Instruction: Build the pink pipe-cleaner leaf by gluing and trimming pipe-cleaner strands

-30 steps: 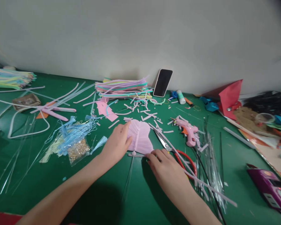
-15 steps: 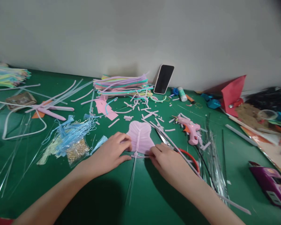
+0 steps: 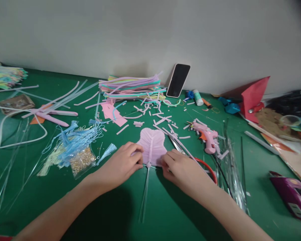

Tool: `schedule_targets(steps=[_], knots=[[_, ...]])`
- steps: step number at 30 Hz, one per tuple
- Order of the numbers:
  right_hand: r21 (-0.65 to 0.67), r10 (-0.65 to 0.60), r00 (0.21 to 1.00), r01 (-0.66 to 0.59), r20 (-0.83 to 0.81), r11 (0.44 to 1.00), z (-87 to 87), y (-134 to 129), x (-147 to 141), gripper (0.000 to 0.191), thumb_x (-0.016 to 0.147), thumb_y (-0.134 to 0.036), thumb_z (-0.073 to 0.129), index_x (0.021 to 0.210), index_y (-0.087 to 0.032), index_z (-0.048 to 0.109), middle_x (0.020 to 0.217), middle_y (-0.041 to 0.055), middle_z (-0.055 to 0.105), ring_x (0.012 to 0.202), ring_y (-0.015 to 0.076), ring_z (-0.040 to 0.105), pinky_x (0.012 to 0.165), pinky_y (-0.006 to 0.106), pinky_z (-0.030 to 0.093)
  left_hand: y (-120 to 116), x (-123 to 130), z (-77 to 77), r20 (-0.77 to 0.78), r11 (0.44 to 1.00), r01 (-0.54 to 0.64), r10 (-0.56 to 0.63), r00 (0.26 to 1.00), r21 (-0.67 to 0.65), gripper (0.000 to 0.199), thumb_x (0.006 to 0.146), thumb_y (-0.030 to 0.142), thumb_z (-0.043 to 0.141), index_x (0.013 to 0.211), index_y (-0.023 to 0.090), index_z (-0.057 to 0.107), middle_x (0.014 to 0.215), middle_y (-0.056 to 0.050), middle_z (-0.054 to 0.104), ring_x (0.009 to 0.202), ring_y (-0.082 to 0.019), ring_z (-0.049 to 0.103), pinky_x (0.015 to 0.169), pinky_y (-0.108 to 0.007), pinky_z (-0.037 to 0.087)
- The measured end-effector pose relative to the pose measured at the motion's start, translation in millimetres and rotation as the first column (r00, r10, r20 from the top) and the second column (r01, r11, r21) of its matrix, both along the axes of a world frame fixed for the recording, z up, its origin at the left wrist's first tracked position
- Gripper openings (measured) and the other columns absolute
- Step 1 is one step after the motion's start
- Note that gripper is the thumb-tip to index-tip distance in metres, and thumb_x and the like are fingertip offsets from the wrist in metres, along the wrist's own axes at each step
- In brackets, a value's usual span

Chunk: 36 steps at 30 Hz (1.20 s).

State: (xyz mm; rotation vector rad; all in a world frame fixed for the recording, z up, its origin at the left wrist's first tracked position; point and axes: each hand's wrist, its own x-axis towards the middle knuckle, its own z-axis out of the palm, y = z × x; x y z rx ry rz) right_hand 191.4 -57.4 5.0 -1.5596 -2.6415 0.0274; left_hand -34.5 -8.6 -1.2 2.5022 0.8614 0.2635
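Observation:
A lilac fan-shaped piece [image 3: 153, 144], seemingly made of fuzzy pipe cleaners, lies in front of me. It has a central rib, a small knob at its base and thin clear wires [image 3: 144, 197] trailing from the knob towards me. My left hand [image 3: 129, 157] pinches the piece's lower left edge, with thumb and fingers closed. At the lower right edge my right hand [image 3: 174, 164] grips in the same way, its fingertips partly hidden. Scissors [image 3: 175, 144] with red handles lie beside my right hand, partly covered by it and by a long lilac pipe cleaner [image 3: 183, 147].
A pink glue gun [image 3: 205, 134] and clear strips [image 3: 232, 174] lie to the right. Blue tassels [image 3: 77, 140] and a bag of gold beads [image 3: 82, 161] are on the left. Behind are bundled pipe cleaners [image 3: 130, 85], scattered offcuts and a leaning phone [image 3: 178, 80].
The view has shifted slightly. Both hands remain at the fan-shaped piece's lower edges; the fingers have curled in a little more, and the strip along its base shows less.

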Motion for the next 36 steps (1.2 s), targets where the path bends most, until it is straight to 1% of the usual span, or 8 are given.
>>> schedule_targets(steps=[3,9,15,20,24,29,31,36], knots=[[-0.006,0.040,0.998,-0.040,-0.054,0.999,-0.3,4,-1,0.012,0.079,-0.003,0.059,0.076,-0.015,0.062,0.072,0.0031,0.063,0.068,0.0166,0.057,0.059,0.028,0.037,2,-1,0.8,0.014,1.000,0.004,-0.003,1.000,-0.023,0.013,0.097,0.023,0.047,0.092,0.018,0.058,0.115,-0.009,0.059,0.111,-0.024,0.052,0.093,-0.037,0.044],[-0.002,0.054,0.988,-0.055,-0.145,0.998,-8.5,7,1,0.011,0.078,-0.004,0.060,0.077,-0.015,0.061,0.072,0.0026,0.061,0.066,0.0165,0.055,0.057,0.027,0.038,5,-7,-0.7,0.047,0.999,0.031,-0.030,0.998,-0.023,0.019,0.098,0.012,0.041,0.094,0.017,0.059,0.114,-0.008,0.064,0.108,-0.020,0.055,0.089,-0.032,0.047],[0.000,0.061,0.980,-0.063,-0.192,0.998,-8.5,8,1,0.013,0.081,-0.005,0.056,0.077,-0.017,0.058,0.071,0.0024,0.060,0.064,0.0158,0.054,0.056,0.027,0.039,6,-13,-4.9,0.035,0.994,0.079,-0.082,0.996,0.078,0.022,0.098,0.016,0.045,0.101,0.017,0.066,0.123,-0.006,0.065,0.114,-0.021,0.056,0.100,-0.038,0.043],[0.044,0.057,0.980,-0.050,-0.189,0.998,-13.1,8,1,0.012,0.081,-0.006,0.055,0.077,-0.017,0.057,0.070,0.0021,0.058,0.064,0.0158,0.054,0.056,0.027,0.039,6,-14,0.3,0.018,0.976,0.127,-0.132,0.991,0.179,0.027,0.099,0.025,0.043,0.105,0.016,0.068,0.118,-0.007,0.069,0.112,-0.023,0.060,0.102,-0.043,0.041],[0.052,0.051,0.984,-0.042,-0.170,0.998,-15.6,8,1,0.012,0.079,-0.005,0.055,0.077,-0.016,0.057,0.070,0.0028,0.059,0.064,0.0162,0.055,0.057,0.027,0.039,5,-14,0.8,0.012,0.967,0.145,-0.150,0.989,0.208,0.025,0.098,0.030,0.048,0.107,0.017,0.067,0.118,-0.007,0.069,0.112,-0.023,0.060,0.101,-0.044,0.043],[0.044,0.055,0.990,-0.050,-0.131,0.998,-14.5,7,-1,0.011,0.081,-0.006,0.054,0.078,-0.015,0.058,0.072,0.0037,0.060,0.065,0.0167,0.056,0.057,0.028,0.039,2,-10,-6.1,-0.027,0.949,0.124,-0.122,0.992,0.288,0.021,0.097,0.019,0.046,0.103,0.013,0.065,0.119,-0.010,0.067,0.111,-0.025,0.059,0.094,-0.043,0.047],[0.058,0.051,0.996,-0.046,-0.071,0.997,-14.0,6,-2,0.009,0.082,-0.006,0.056,0.078,-0.014,0.058,0.072,0.0045,0.060,0.068,0.0182,0.057,0.058,0.029,0.040,1,-8,-6.2,-0.023,0.944,0.114,-0.112,0.993,0.310,0.022,0.098,0.017,0.044,0.100,0.013,0.065,0.117,-0.011,0.066,0.110,-0.025,0.059,0.092,-0.042,0.049],[0.067,0.049,0.991,-0.058,0.124,0.996,-12.9,2,-8,0.008,0.084,-0.007,0.058,0.078,-0.013,0.059,0.074,0.0070,0.061,0.070,0.0224,0.058,0.059,0.033,0.041,1,-5,-4.6,-0.033,0.962,0.097,-0.092,0.995,0.256,0.018,0.098,0.017,0.044,0.098,0.015,0.062,0.114,-0.011,0.065,0.105,-0.024,0.059,0.088,-0.039,0.049]])
